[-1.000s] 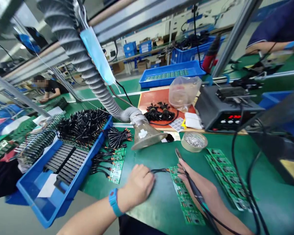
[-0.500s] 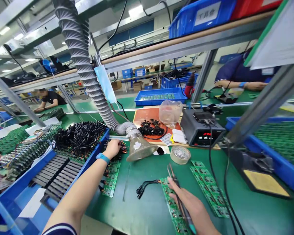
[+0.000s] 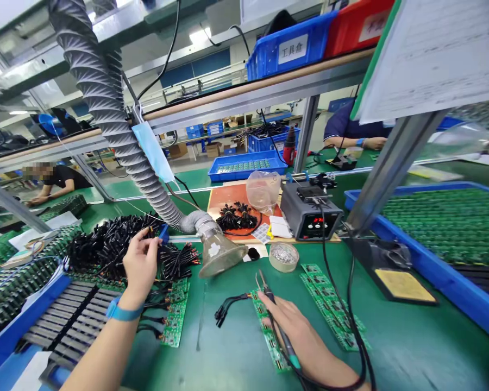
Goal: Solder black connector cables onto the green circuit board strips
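My left hand (image 3: 139,265) reaches to the edge of a blue tray (image 3: 8,336), fingers pinched on black wires from the bundle (image 3: 175,259) beside a heap of black cables (image 3: 106,244). My right hand (image 3: 297,334) grips a soldering iron (image 3: 275,315) like a pen, its tip above a long green circuit board strip (image 3: 267,331). A black cable (image 3: 228,307) lies joined to the strip's far end.
A grey fume hose with a clear funnel (image 3: 220,252) hangs over the green mat. A soldering station (image 3: 309,214), a tip-cleaner tin (image 3: 283,256), an iron stand (image 3: 391,269), more board strips (image 3: 330,304) and a blue tray of boards (image 3: 452,228) sit right. Other people work behind.
My left hand let go of the cable at the strip and moved left and away to the wire bundle and cable heap. The right hand stayed over the strip.
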A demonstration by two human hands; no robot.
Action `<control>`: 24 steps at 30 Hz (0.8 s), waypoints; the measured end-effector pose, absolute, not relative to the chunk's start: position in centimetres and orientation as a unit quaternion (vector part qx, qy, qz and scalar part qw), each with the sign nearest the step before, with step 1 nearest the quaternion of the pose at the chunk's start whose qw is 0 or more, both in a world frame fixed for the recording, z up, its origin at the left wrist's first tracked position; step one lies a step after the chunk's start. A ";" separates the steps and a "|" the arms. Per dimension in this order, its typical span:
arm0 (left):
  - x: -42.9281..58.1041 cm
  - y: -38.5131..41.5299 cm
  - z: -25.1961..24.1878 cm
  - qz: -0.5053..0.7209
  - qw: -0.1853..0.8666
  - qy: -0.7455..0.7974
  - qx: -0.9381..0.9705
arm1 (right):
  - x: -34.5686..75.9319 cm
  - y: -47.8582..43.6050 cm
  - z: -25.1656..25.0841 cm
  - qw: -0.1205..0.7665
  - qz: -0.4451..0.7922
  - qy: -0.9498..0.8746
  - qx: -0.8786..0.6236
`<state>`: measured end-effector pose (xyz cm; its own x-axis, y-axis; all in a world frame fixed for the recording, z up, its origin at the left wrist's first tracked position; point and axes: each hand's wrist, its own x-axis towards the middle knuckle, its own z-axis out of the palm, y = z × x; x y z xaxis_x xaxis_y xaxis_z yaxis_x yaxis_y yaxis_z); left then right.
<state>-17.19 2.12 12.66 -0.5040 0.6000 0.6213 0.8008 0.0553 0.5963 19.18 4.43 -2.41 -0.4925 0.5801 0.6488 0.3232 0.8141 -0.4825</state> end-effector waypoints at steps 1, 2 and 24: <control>-15.6 1.1 13.5 -0.539 0.070 -0.682 -0.490 | 19.1 5.0 -1.7 0.448 0.156 -0.838 -0.268; -13.9 0.2 14.0 -0.566 0.021 -0.657 -0.498 | 18.9 5.4 -0.8 0.469 0.168 -0.822 -0.275; -0.2 2.8 0.7 -0.394 -0.697 -0.433 -0.414 | 18.3 6.7 0.6 0.408 0.462 -0.674 -0.406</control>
<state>-0.18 2.82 0.71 0.3137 0.9080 -0.2776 -0.1915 0.3469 0.9182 18.31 6.65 0.60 -0.3366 0.9252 0.1751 0.1707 0.2429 -0.9549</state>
